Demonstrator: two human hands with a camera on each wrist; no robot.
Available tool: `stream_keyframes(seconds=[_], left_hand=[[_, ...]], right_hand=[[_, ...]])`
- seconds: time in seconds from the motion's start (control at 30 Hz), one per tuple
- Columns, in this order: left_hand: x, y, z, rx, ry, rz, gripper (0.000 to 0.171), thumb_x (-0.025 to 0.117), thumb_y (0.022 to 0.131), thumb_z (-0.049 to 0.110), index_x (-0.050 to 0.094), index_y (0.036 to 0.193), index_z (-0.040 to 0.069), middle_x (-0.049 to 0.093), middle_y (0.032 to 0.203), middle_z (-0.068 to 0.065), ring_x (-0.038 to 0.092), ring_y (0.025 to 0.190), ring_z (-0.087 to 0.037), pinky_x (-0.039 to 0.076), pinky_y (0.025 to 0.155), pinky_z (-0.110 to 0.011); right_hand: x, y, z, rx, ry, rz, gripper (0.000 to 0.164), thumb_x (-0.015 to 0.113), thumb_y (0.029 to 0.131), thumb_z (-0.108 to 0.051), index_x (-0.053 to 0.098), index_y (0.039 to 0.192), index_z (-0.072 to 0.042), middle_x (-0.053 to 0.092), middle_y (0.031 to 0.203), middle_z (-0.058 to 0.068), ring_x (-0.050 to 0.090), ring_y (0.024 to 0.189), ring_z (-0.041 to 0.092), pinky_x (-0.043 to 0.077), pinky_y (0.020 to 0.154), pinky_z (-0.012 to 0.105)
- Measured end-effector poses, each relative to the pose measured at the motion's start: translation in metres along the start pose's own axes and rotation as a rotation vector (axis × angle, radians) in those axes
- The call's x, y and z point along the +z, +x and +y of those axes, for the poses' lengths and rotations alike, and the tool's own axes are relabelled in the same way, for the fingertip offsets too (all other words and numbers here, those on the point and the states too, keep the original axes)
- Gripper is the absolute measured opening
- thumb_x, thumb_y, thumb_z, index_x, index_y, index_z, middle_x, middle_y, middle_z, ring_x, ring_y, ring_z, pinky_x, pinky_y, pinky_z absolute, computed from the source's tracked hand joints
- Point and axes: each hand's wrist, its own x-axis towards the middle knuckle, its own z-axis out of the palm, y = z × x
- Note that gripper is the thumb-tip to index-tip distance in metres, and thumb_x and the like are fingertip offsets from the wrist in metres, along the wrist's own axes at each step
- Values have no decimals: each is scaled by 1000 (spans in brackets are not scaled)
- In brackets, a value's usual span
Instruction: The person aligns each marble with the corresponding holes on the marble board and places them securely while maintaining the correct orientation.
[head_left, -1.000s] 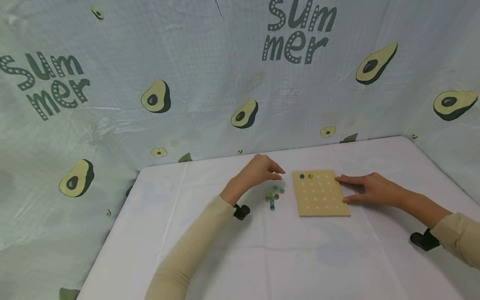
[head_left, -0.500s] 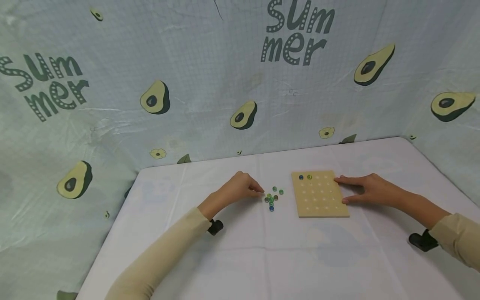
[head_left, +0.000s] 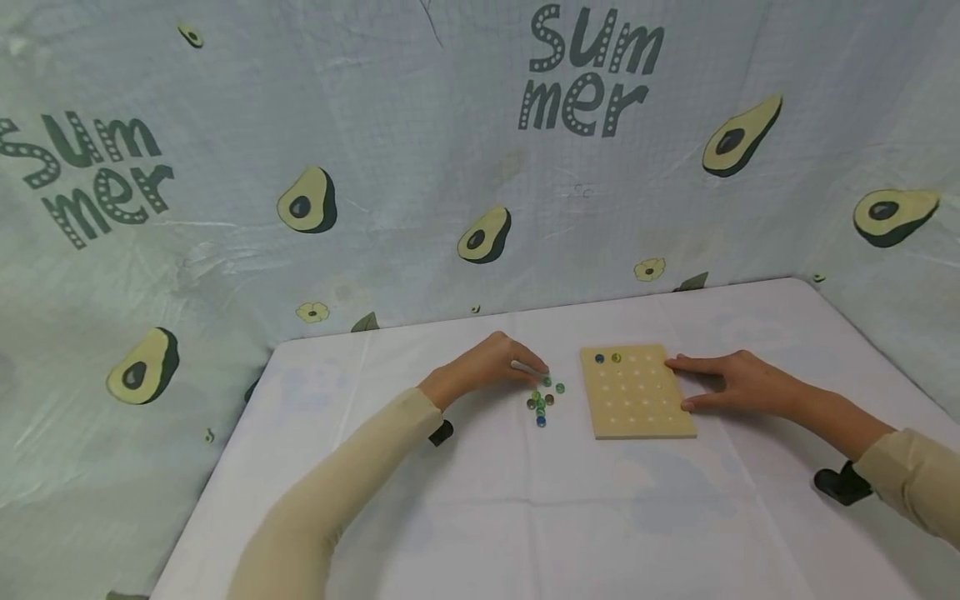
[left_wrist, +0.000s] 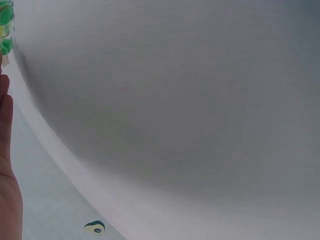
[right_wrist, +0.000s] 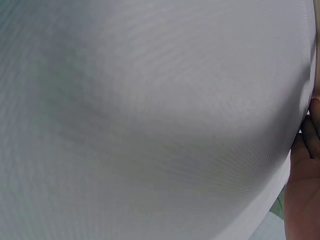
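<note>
A square wooden board [head_left: 633,421] with rows of shallow hollows lies flat on the table. Two glass marbles sit in its far left hollows, a blue marble [head_left: 599,359] and a yellow-green marble [head_left: 617,357]. To the left of it several loose marbles [head_left: 541,403] form a small cluster, green, brown and blue. My left hand [head_left: 491,362] reaches over from the left, its fingertips right at a green marble [head_left: 547,381] on the cluster's far side; green marbles [left_wrist: 6,46] also show in the left wrist view. Against the board's right edge, my right hand [head_left: 738,383] rests its straight index finger and thumb.
A white cloth [head_left: 480,517] covers the table. Behind it hangs a pale curtain [head_left: 405,167] printed with avocados and lettering. Dark wrist cameras sit below both wrists, the right camera [head_left: 842,483] close over the cloth.
My left hand moved from beyond the cluster back to its left side, then forward and right to the far green marble. The right hand stays at the board's edge.
</note>
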Motion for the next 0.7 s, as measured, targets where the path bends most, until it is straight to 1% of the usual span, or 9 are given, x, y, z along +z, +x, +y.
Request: stream_keyframes(seconds=[0.1,0.23,0.33,0.5,0.7], left_hand=[[2,6,-1,27,-12,-25,29,82,86,13,79,114,10,76,112,1,70,107,-7,52,91,-15],[4,10,-3,67,-5,-63,28,81,86,11,79,113,8,77,112,-1,71,106,-7,51,90,-14],[6,11,-5,83,-7,-70,27,80,86,10,79,113,7,76,112,-2,71,105,-8,52,89,-13],[8,12,-8,72,-33,-55,26,81,86,9,79,112,8,77,111,-2,71,103,-7,53,88,-14],[7,16,-8,46,-58,-78,27,80,86,9,79,113,9,77,111,-1,71,102,-5,53,87,-15]], right_hand=[[1,0,1,-5,-2,1,80,75,82,-63,60,144,-14,57,143,19,58,126,41,50,96,59],[1,1,1,4,-2,-11,82,74,82,-64,58,145,-15,56,144,18,56,128,43,49,97,60],[1,2,-1,14,-3,-19,83,74,81,-65,58,146,-16,55,145,18,55,129,44,49,98,60],[0,2,-3,13,-8,-22,81,76,81,-63,58,145,-16,56,144,18,56,128,43,49,98,60],[0,1,-1,19,-8,-21,81,76,81,-62,59,145,-16,57,144,16,57,127,42,50,97,59]])
